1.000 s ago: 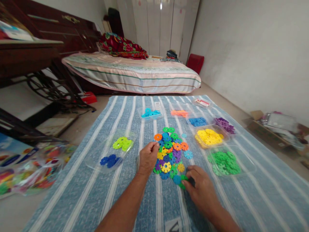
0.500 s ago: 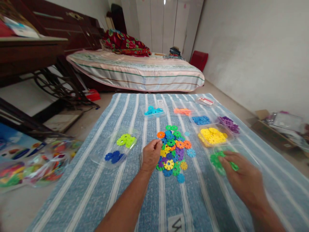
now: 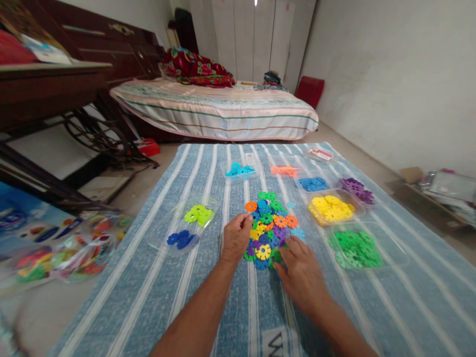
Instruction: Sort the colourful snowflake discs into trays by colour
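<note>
A mixed pile of notched, flower-shaped plastic discs [image 3: 263, 252] lies mid-table in several colours. At its left edge is my left hand [image 3: 237, 237], thumb and fingers closed together; whatever they hold, if anything, is hidden. My right hand [image 3: 303, 267] reaches over the lower right of the pile, thumb and fingers apart around a green disc [image 3: 274, 258] among the others. To the right of that hand, a clear tray [image 3: 396, 253] contains many green discs [image 3: 357, 248]. Behind it stands a tray of yellow discs [image 3: 330, 207].
Other clear trays hold purple [image 3: 357, 190], blue [image 3: 312, 184], orange [image 3: 284, 170] and light blue discs [image 3: 239, 170]. At left, a tray has lime discs [image 3: 200, 214] and dark blue discs [image 3: 180, 239]. A striped cloth [image 3: 201, 297] covers the table. A bed [image 3: 223, 111] is beyond.
My right hand has moved left from the green tray to the pile's right side, leaving the green discs in the tray uncovered. My left hand stays beside the pile. The view has shifted slightly.
</note>
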`<state>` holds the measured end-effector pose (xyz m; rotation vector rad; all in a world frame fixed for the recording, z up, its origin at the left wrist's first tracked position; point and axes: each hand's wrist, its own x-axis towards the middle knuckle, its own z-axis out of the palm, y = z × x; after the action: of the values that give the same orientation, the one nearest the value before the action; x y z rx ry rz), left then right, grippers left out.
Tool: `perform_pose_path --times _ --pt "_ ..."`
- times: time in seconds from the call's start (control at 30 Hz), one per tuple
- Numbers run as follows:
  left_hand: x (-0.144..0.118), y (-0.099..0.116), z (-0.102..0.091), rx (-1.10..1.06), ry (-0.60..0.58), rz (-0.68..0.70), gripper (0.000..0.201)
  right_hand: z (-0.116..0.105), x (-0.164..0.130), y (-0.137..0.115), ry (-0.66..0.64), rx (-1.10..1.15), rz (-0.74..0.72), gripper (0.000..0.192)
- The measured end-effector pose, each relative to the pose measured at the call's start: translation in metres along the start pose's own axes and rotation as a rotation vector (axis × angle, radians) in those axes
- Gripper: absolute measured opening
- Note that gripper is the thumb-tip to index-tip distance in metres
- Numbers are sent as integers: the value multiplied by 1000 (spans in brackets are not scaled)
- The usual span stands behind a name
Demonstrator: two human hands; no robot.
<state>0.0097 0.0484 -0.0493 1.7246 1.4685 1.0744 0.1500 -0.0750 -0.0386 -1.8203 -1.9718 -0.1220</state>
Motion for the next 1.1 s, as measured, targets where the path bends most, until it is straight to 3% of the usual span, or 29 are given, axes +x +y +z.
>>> perform_pose_path --times 0.17,0.47,0.67,0.83,0.93,1.03,1.1 --pt "0 -2 1 8 -9 -1 26 6 3 -3 -10 -7 17 18" --pt "0 -4 2 -2 -20 7 26 10 -3 8 49 259 111 4" --pt "0 -3 1 -8 -5 9 25 -9 2 15 136 394 169 14" --pt "1 -5 2 -19 2 11 24 -48 0 59 350 265 231 22" --pt "1 -6 3 -28 2 15 24 -68 -8 96 403 63 299 30" --pt "1 -6 3 -22 -1 17 23 -69 -14 111 393 -161 292 33" --pt "1 -5 2 -16 0 15 24 -59 -15 101 395 -147 211 28"
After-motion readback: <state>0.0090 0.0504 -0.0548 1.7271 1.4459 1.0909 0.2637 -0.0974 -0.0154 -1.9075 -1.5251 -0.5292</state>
